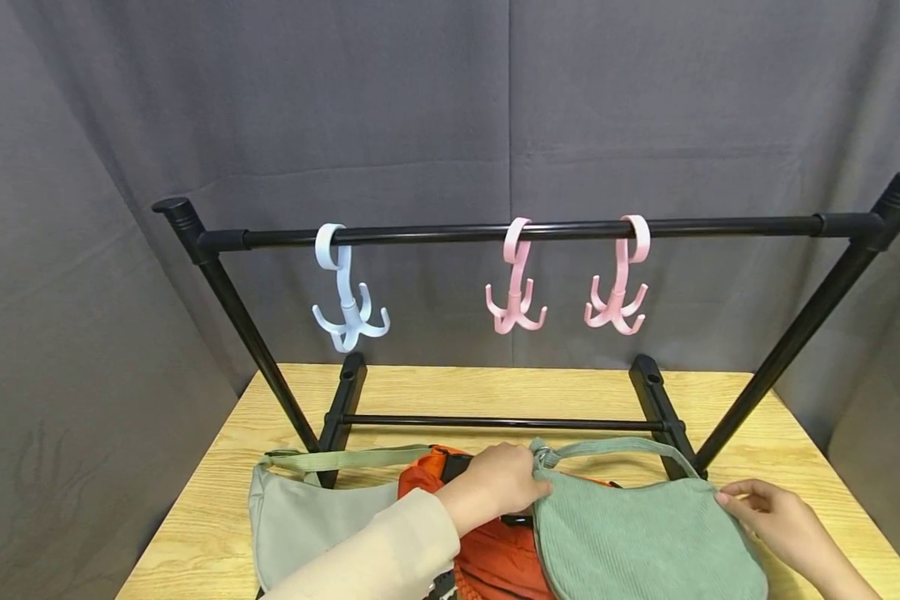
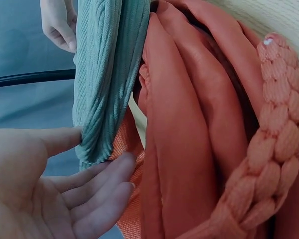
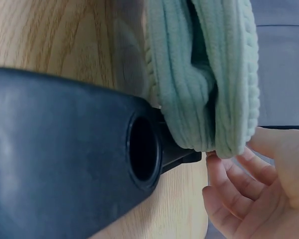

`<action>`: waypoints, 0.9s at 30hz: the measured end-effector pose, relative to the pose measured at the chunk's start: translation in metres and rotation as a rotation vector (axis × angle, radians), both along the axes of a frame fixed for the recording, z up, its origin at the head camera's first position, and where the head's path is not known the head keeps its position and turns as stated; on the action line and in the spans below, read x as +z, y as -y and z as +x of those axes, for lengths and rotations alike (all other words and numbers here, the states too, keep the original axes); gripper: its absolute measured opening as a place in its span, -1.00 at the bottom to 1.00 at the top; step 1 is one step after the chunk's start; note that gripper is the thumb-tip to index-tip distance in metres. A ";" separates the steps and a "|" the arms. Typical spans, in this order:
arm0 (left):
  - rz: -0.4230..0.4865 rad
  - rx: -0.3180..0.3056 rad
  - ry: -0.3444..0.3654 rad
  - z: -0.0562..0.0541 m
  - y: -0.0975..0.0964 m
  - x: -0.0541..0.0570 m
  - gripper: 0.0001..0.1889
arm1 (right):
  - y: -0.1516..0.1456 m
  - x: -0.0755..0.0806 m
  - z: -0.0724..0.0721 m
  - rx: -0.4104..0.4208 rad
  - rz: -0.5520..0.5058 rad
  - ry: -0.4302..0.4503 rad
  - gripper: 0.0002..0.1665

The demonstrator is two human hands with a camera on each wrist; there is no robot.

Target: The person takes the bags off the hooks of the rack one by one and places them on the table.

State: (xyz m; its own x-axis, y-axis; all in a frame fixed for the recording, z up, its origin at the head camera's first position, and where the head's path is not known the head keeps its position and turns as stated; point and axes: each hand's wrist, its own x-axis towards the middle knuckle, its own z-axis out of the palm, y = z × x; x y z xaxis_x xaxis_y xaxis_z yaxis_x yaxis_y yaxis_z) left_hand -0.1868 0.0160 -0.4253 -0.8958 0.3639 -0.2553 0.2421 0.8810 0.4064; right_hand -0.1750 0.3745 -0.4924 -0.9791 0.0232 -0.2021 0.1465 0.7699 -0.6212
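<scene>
A green corduroy shoulder bag (image 1: 645, 533) is held up between both hands at the front right, its strap (image 1: 622, 447) arching over the top. My left hand (image 1: 501, 479) pinches its upper left corner; in the left wrist view the thumb (image 2: 62, 141) lies on one side of the fabric and the fingers on the other. My right hand (image 1: 783, 525) pinches the upper right corner between thumb and fingertips. Behind and left of the green bag lies an orange bag (image 1: 495, 554), with a braided orange strap (image 2: 274, 144) showing. A pale grey-green bag (image 1: 322, 508) sits further left, partly behind my left sleeve.
A black rack stands on the wooden table (image 1: 195, 517), with a top bar (image 1: 420, 234) and a lower bar (image 1: 502, 422). From the top bar hang a light blue hook (image 1: 348, 304) and two pink hooks (image 1: 517, 292). Grey curtain (image 1: 435, 100) surrounds the table.
</scene>
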 end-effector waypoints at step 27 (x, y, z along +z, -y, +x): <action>0.174 -0.001 -0.237 0.008 0.026 0.018 -0.83 | 0.020 0.034 0.012 0.018 0.051 -0.233 -0.53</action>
